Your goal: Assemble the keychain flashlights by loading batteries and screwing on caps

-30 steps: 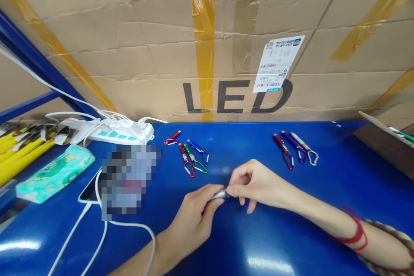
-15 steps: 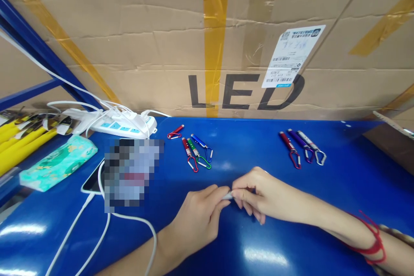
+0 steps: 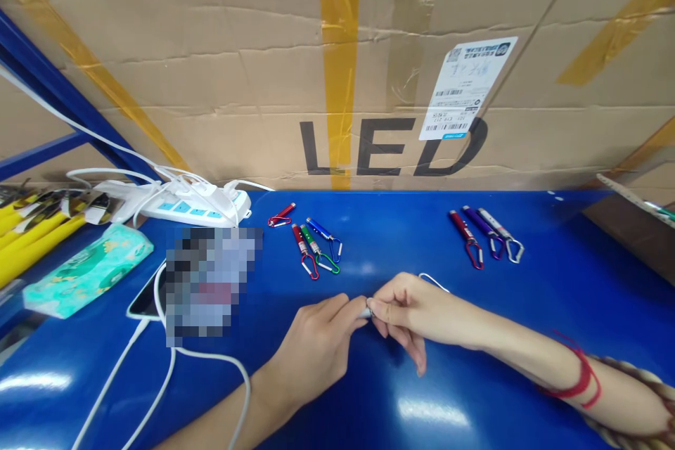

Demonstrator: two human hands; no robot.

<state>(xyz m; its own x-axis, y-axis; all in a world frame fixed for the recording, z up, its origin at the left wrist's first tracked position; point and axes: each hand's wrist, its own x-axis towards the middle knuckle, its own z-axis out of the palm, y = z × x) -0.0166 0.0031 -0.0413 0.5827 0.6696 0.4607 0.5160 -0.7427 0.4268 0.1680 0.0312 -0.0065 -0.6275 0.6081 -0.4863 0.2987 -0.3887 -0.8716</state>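
My left hand [image 3: 319,344] is closed around a small silver-grey cylinder [image 3: 365,313], with only a short end of it showing. Thumb and forefinger of my right hand [image 3: 403,306] pinch the tip of that same piece, while the other fingers hang lower. Most of the cylinder lies hidden in the left fingers, so its kind is not clear. Just behind the right hand, a thin white curved piece [image 3: 435,283] peeks out on the blue table [image 3: 369,394]. Beyond the hands lie small keychain flashlights with carabiner clips: a red one [image 3: 300,242], a green one [image 3: 315,245] and a blue one [image 3: 320,230].
Another red flashlight [image 3: 282,215] lies farther back. To the right are red [image 3: 461,226], purple [image 3: 479,222] and silver [image 3: 496,225] ones. A phone [image 3: 148,299] with white cables, a power strip [image 3: 197,207] and a green tissue pack [image 3: 89,271] occupy the left. A large carton [image 3: 253,84] stands behind.
Both hands have shifted slightly left in view, along with the whole scene. The right hand's lower fingers have extended, and the white curved piece behind it shows more.
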